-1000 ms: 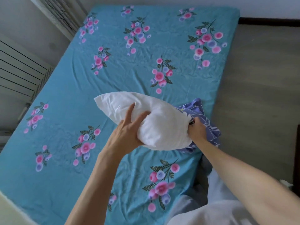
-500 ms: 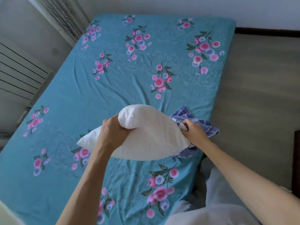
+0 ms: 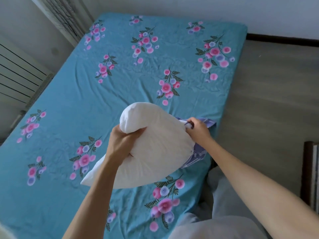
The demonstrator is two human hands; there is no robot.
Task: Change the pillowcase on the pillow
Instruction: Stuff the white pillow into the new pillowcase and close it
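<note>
The left hand (image 3: 120,144) has gone from flat to clenching the pillow (image 3: 155,152), bunching it.

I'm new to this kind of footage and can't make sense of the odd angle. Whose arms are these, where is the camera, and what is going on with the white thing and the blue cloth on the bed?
There is no machine here. A person wears a wide-angle camera on the head, so the single view looks forward and down along their own two bare arms. Below them is a bed with a teal flowered sheet. The left hand grips a bare white pillow, bunching one end in its fingers. The right hand pinches the pillow's other end, right at a blue-purple striped pillowcase that lies partly under the pillow at the bed's right edge. Whether the pillow's end is already inside the case cannot be told. The grey cloth at the bottom is the person's own clothing.
</note>
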